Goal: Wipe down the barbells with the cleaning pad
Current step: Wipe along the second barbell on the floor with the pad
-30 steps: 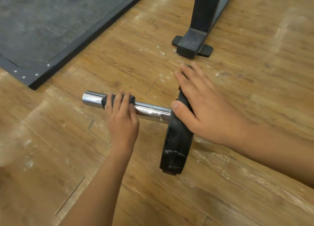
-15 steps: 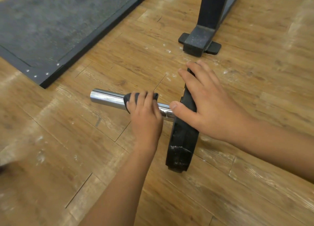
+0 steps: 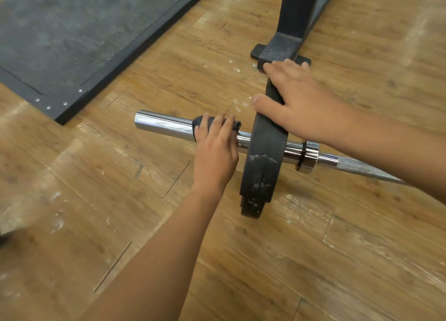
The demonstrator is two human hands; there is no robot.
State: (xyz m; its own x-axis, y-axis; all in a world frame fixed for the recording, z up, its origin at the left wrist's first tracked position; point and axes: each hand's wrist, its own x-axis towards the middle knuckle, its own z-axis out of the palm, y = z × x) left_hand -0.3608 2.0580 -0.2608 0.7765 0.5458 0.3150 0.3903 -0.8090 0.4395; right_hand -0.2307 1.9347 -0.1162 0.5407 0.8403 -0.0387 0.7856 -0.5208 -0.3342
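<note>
Two bare hands at work on one long chrome steel barbell (image 3: 164,126), lying low across the scuffed, chalk-flecked wooden plank floor (image 3: 96,200). Over the smooth shiny sleeve, the left hand (image 3: 214,151), its fingers (image 3: 223,127) curled round a small dark grey cleaning pad (image 3: 200,122) and holding it against the metal, just beside the outer face of a thick black rubber weight plate (image 3: 263,161). Pad draped over the top of the sleeve, mostly hidden beneath the hand, only its dark edges showing past the knuckles. Bare end of the sleeve jutting out to the left of the pad. Plate upright on its edge on the floor, white chalk smears down its rim. On top of that rim, the right hand (image 3: 299,108), fingers straight and laid flat along it, thumb down the plate's left face, gripping nothing. Beyond the plate to the right, a chrome collar (image 3: 310,155) and then the duller knurled shaft (image 3: 362,170), passing under the right forearm. Behind the plate, near the right fingertips, a black steel rack foot (image 3: 280,48). Well apart at upper left, a dark grey rubber mat (image 3: 60,36) with small screws at its corner.
</note>
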